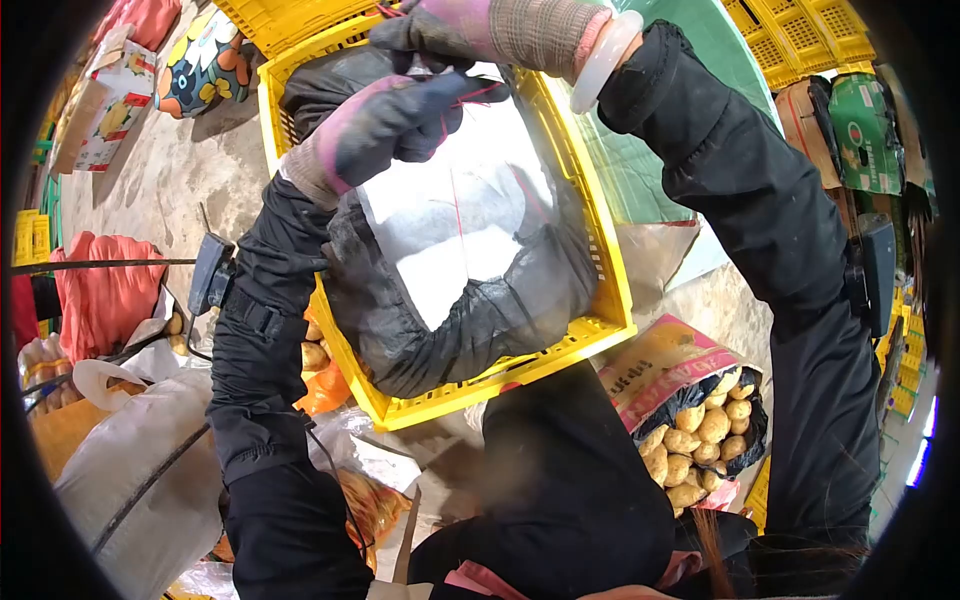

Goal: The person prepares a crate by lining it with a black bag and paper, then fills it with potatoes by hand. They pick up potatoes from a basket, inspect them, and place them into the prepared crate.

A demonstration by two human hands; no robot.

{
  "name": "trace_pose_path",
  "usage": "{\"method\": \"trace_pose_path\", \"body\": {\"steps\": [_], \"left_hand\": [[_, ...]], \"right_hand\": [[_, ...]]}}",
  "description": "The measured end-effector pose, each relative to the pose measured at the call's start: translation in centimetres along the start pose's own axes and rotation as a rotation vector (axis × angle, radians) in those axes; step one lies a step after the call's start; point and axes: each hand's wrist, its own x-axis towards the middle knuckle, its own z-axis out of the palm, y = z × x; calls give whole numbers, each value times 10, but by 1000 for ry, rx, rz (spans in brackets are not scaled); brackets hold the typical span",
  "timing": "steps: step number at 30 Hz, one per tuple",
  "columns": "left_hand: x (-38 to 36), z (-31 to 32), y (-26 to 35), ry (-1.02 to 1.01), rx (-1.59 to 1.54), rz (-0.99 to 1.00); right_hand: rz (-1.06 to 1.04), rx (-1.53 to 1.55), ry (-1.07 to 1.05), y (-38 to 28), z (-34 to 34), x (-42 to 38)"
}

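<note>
Both my hands wear pink-and-grey work gloves and are close together over the far end of a yellow plastic crate (612, 270). My left hand (385, 130) is closed, with thin red string (459, 215) showing at its fingers. Just beyond it my right hand (440, 30) is also closed, with a bit of the red string sticking out by its fingertips. Inside the crate lies a bundle in a black plastic bag (450, 340), with a white sheet (490, 190) over its top. The string crosses the sheet lengthwise. What the bag contains is hidden.
At the lower right stands an open sack of potatoes (710, 425). Another yellow crate (800, 40) is at the upper right, near green sheeting (640, 150). A patterned round bag (203, 65), a cardboard box (115, 105) and a white sack (145, 470) are to the left.
</note>
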Motion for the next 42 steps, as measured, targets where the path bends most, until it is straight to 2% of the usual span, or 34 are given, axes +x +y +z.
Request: {"method": "trace_pose_path", "body": {"steps": [1, 2, 3, 5, 6, 7, 8, 9, 10, 11, 13, 14, 15, 16, 17, 18, 19, 20, 22, 23, 25, 27, 29, 30, 31, 32, 35, 36, 37, 39, 40, 41, 42], "left_hand": [[1, 2, -1, 159, 349, -27], [3, 3, -2, 4, 233, 79], [5, 6, -1, 1, 237, 84], [8, 11, 1, 87, 535, 96], [8, 10, 1, 113, 627, 47], [7, 8, -3, 117, 626, 46], [5, 6, -12, 165, 441, 96], [4, 4, -20, 212, 255, 145], [5, -6, -22, 88, 213, 145], [4, -3, -21, 92, 210, 144], [2, 5, -16, 232, 469, 124], [2, -6, -15, 189, 549, 138], [5, -7, -13, 191, 547, 135], [7, -8, -8, 184, 750, 122], [8, -6, -4, 172, 954, 106], [10, 1, 2, 149, 770, 42], [11, 2, 4, 146, 772, 39], [13, 3, 8, 111, 703, 21], [11, 3, 12, 85, 603, -10], [8, 3, 8, 98, 596, -13], [4, 6, 6, 168, 670, 119], [2, 8, 8, 145, 783, 178], [4, -2, 9, 170, 679, 34], [5, 1, 7, 166, 675, 28], [3, 5, 4, 170, 756, 136], [1, 12, 3, 178, 838, 247], [1, 15, -6, 175, 999, 361], [-1, 20, -2, 176, 1082, 350], [-3, 19, -6, 176, 1080, 349], [-13, 11, -20, 345, 770, 326], [-18, 1, -30, 406, 911, 379], [-23, -11, -43, 522, 1074, 325], [-31, -14, -51, 554, 1301, 349]], "right_hand": [[-98, -3, 82, 2, 7, 3], [-72, 453, -26, -3, 11, 7], [-73, 447, -23, -3, 12, -1], [-313, 294, 183, 0, 9, -32], [-406, 258, -41, 18, -2, -33], [-352, 241, -185, 34, 3, -39], [-128, 273, -378, 50, 5, -45], [71, 331, -378, 51, 11, -60], [197, 315, -344, 60, 18, -72], [212, 319, -240, 55, 18, -88], [299, 285, -62, 46, 19, -105], [298, 287, -67, 36, 25, -114], [261, 284, 52, 23, 34, -124], [223, 281, 172, 12, 42, -131], [-26, 102, 224, 12, 66, -134], [-181, -172, 127, -5, 75, -136], [-334, -448, 28, -19, 78, -139], [-332, -448, 32, -22, 74, -140], [-439, -301, 237, -22, 69, -144], [-545, -356, 567, 0, 66, -141], [9, 351, 721, 28, 62, -121], [418, 968, 182, 80, 68, -101], [218, 950, -162, 88, 82, -90], [152, 1054, -314, 84, 88, -88], [184, 1001, -314, 81, 93, -93], [141, 1116, -355, 75, 100, -93], [89, 1330, -429, 60, 107, -95], [66, 1179, -438, 64, 108, -91], [68, 1180, -439, 66, 106, -91], [173, 834, -289, 65, 95, -95], [285, 681, -205, 77, 97, -101], [275, 559, -156, 99, 95, -108], [314, 582, -127, 108, 91, -119]]}}
